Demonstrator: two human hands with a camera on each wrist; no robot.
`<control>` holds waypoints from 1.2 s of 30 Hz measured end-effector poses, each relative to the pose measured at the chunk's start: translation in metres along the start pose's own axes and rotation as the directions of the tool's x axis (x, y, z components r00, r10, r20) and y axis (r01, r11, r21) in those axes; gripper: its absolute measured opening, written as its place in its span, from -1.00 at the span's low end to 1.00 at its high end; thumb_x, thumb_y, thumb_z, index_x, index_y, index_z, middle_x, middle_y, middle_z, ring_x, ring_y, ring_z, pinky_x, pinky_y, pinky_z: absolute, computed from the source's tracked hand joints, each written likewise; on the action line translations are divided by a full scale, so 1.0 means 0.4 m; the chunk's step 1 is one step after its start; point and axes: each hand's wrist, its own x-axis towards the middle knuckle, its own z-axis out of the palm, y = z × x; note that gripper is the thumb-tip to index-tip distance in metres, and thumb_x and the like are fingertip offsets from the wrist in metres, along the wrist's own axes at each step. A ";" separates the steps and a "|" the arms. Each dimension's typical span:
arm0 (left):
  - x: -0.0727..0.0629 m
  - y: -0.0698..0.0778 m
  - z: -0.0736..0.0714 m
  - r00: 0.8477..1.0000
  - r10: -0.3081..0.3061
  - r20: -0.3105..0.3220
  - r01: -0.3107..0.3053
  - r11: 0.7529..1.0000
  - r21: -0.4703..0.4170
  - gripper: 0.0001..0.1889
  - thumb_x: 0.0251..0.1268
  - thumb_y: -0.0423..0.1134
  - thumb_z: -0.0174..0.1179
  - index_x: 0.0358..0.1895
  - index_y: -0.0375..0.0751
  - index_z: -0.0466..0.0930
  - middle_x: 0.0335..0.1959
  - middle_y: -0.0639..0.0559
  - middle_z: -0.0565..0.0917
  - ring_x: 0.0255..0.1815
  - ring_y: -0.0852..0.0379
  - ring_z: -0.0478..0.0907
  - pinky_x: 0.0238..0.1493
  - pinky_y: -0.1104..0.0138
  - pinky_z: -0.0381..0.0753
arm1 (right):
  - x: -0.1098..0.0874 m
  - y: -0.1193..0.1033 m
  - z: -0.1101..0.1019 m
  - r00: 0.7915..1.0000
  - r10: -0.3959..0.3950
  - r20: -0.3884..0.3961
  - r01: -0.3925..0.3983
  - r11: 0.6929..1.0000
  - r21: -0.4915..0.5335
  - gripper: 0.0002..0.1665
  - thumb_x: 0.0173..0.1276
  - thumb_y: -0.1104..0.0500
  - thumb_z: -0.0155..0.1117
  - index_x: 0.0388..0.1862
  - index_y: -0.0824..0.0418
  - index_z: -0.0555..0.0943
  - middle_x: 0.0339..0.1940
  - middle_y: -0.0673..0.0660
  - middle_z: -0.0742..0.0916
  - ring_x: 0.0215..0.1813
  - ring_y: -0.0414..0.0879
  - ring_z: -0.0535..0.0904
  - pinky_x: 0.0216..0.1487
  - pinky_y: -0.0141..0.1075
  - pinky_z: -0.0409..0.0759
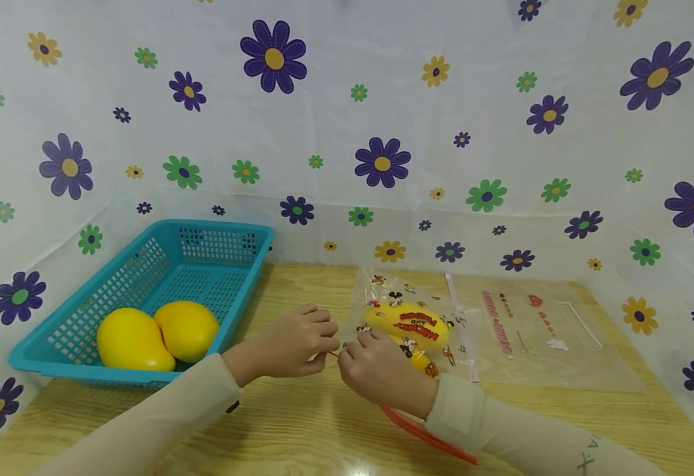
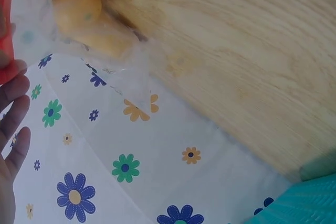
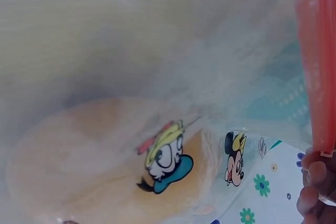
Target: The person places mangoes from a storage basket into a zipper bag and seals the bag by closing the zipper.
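A clear zip bag [image 1: 358,291] printed with cartoon characters lies in front of me, with yellow mangoes [image 1: 385,318] inside it. Along its near side runs a red zip strip [image 1: 433,437]. My left hand [image 1: 299,340] pinches the strip's far end between thumb and forefinger; in the left wrist view its other fingers [image 2: 14,114] spread away from the strip. Close beside it, my right hand [image 1: 385,370] grips the same strip, its forearm crossing over the bag's near edge. Through the plastic in the right wrist view, a mango [image 3: 79,156] shows behind printed figures.
At the left stands a blue-green perforated basket [image 1: 236,291] with two mangoes [image 1: 135,340] at its near end. A flat clear bag [image 1: 537,363] with a pale zip strip [image 1: 462,330] lies to the right on the wooden table [image 1: 299,423]. A flowered white cloth [image 1: 323,112] hangs behind.
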 end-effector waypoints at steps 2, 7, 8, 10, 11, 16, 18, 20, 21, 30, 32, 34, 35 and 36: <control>-0.001 -0.001 -0.002 1.000 0.016 0.000 -0.016 1.000 0.014 -0.83 -0.11 -0.31 0.18 -0.60 0.02 0.38 -0.61 0.19 0.33 -0.49 0.21 0.17 -0.31 0.37 0.24 | -0.004 0.001 -0.002 1.000 -0.008 0.011 0.008 1.000 0.002 -0.61 0.16 0.18 0.13 -0.82 0.05 0.30 -0.83 -0.11 0.36 -0.70 -0.26 0.16 -0.58 -0.43 0.18; -0.005 -0.004 -0.004 0.999 0.041 0.000 -0.041 0.998 0.050 -0.81 -0.13 -0.32 0.21 -0.59 0.01 0.36 -0.59 0.19 0.34 -0.47 0.19 0.18 -0.29 0.36 0.25 | -0.014 0.003 -0.008 0.999 -0.015 0.039 0.014 1.000 0.009 -0.63 0.12 0.14 0.21 -0.81 0.05 0.34 -0.81 -0.11 0.41 -0.70 -0.24 0.23 -0.59 -0.42 0.18; -0.006 -0.004 -0.004 0.999 0.043 0.003 -0.043 0.998 0.054 -0.81 -0.13 -0.32 0.21 -0.58 0.01 0.36 -0.59 0.19 0.34 -0.46 0.19 0.19 -0.29 0.36 0.25 | -0.015 0.003 -0.010 0.999 -0.013 0.042 0.013 1.000 0.012 -0.63 0.11 0.13 0.22 -0.81 0.05 0.34 -0.82 -0.11 0.42 -0.70 -0.24 0.22 -0.60 -0.42 0.14; -0.007 -0.005 -0.004 0.999 0.045 0.006 -0.046 0.997 0.058 -0.81 -0.12 -0.31 0.22 -0.58 0.00 0.36 -0.58 0.19 0.35 -0.46 0.19 0.21 -0.29 0.36 0.26 | -0.017 0.005 -0.013 0.999 -0.013 0.045 0.012 1.000 0.016 -0.64 0.11 0.13 0.23 -0.81 0.05 0.37 -0.81 -0.11 0.45 -0.70 -0.24 0.23 -0.61 -0.42 0.09; -0.008 -0.005 -0.005 0.999 0.047 0.007 -0.047 0.997 0.061 -0.81 -0.11 -0.31 0.22 -0.58 0.00 0.37 -0.58 0.19 0.35 -0.46 0.19 0.21 -0.29 0.36 0.27 | -0.018 0.005 -0.016 0.999 -0.014 0.046 0.013 1.000 0.019 -0.65 0.10 0.13 0.23 -0.80 0.06 0.37 -0.81 -0.11 0.45 -0.70 -0.24 0.24 -0.61 -0.42 0.07; -0.011 -0.008 -0.007 0.999 0.049 0.010 -0.050 0.996 0.073 -0.80 -0.09 -0.31 0.22 -0.57 0.00 0.35 -0.58 0.18 0.35 -0.45 0.19 0.22 -0.27 0.35 0.29 | -0.025 0.010 -0.031 0.999 -0.017 0.042 0.015 0.999 0.037 -0.62 0.08 0.15 0.21 -0.83 0.05 0.31 -0.83 -0.11 0.38 -0.70 -0.25 0.15 -0.61 -0.43 0.03; -0.013 -0.009 -0.008 0.999 0.049 0.013 -0.050 0.996 0.079 -0.81 -0.08 -0.30 0.21 -0.56 0.00 0.35 -0.58 0.18 0.34 -0.45 0.18 0.22 -0.25 0.35 0.31 | -0.029 0.011 -0.037 0.999 -0.022 0.038 0.021 0.999 0.037 -0.60 0.07 0.16 0.20 -0.84 0.04 0.28 -0.84 -0.12 0.34 -0.69 -0.26 0.09 -0.60 -0.43 0.03; -0.014 -0.009 -0.009 0.999 0.047 0.018 -0.048 0.995 0.083 -0.81 -0.06 -0.30 0.21 -0.55 0.00 0.36 -0.57 0.18 0.34 -0.44 0.18 0.23 -0.23 0.35 0.32 | -0.033 0.013 -0.042 0.999 -0.031 0.035 0.029 0.999 0.038 -0.59 0.07 0.17 0.18 -0.85 0.04 0.24 -0.85 -0.12 0.30 -0.69 -0.25 0.05 -0.60 -0.43 0.02; -0.015 -0.009 -0.010 0.999 0.046 0.020 -0.047 0.995 0.084 -0.81 -0.06 -0.30 0.22 -0.55 0.00 0.36 -0.57 0.18 0.35 -0.43 0.18 0.24 -0.23 0.34 0.33 | -0.035 0.013 -0.044 0.999 -0.035 0.033 0.034 0.999 0.037 -0.59 0.07 0.18 0.17 -0.85 0.04 0.24 -0.85 -0.12 0.30 -0.69 -0.26 0.05 -0.60 -0.43 0.03; -0.021 -0.015 -0.015 0.998 0.036 0.049 -0.041 0.995 0.094 -0.83 -0.06 -0.27 0.27 -0.49 -0.01 0.42 -0.51 0.17 0.44 -0.40 0.17 0.30 -0.23 0.33 0.38 | -0.059 0.019 -0.067 0.995 -0.061 0.080 0.059 0.998 0.030 -0.71 0.04 0.10 0.27 -0.77 0.05 0.42 -0.76 -0.12 0.51 -0.68 -0.24 0.30 -0.61 -0.43 0.14; -0.024 -0.019 -0.017 0.998 0.033 0.050 -0.037 0.995 0.093 -0.82 -0.07 -0.27 0.29 -0.48 -0.01 0.43 -0.50 0.17 0.45 -0.40 0.17 0.30 -0.24 0.33 0.38 | -0.065 0.021 -0.072 0.994 -0.065 0.091 0.063 0.998 0.029 -0.73 0.03 0.08 0.28 -0.75 0.05 0.44 -0.76 -0.12 0.50 -0.68 -0.24 0.30 -0.60 -0.42 0.16; -0.028 -0.022 -0.017 0.999 0.029 0.046 -0.033 0.995 0.090 -0.81 -0.09 -0.28 0.30 -0.49 -0.02 0.43 -0.50 0.17 0.45 -0.40 0.17 0.30 -0.25 0.33 0.36 | -0.071 0.022 -0.075 0.993 -0.066 0.093 0.063 0.997 0.031 -0.73 0.02 0.08 0.28 -0.76 0.05 0.44 -0.77 -0.12 0.49 -0.68 -0.24 0.27 -0.59 -0.42 0.19; -0.030 -0.024 -0.017 0.999 0.028 0.044 -0.032 0.995 0.091 -0.81 -0.09 -0.28 0.30 -0.49 -0.02 0.43 -0.51 0.17 0.44 -0.40 0.17 0.29 -0.26 0.33 0.35 | -0.074 0.023 -0.077 0.994 -0.066 0.090 0.064 0.997 0.033 -0.72 0.01 0.09 0.29 -0.77 0.04 0.43 -0.78 -0.12 0.49 -0.69 -0.25 0.27 -0.58 -0.42 0.20; -0.034 -0.027 -0.016 0.999 0.026 0.043 -0.030 0.995 0.095 -0.81 -0.09 -0.28 0.29 -0.50 -0.01 0.42 -0.51 0.17 0.43 -0.40 0.17 0.29 -0.25 0.34 0.35 | -0.077 0.023 -0.078 0.994 -0.067 0.088 0.064 0.997 0.036 -0.71 0.00 0.09 0.29 -0.78 0.04 0.42 -0.78 -0.12 0.49 -0.69 -0.25 0.27 -0.58 -0.42 0.22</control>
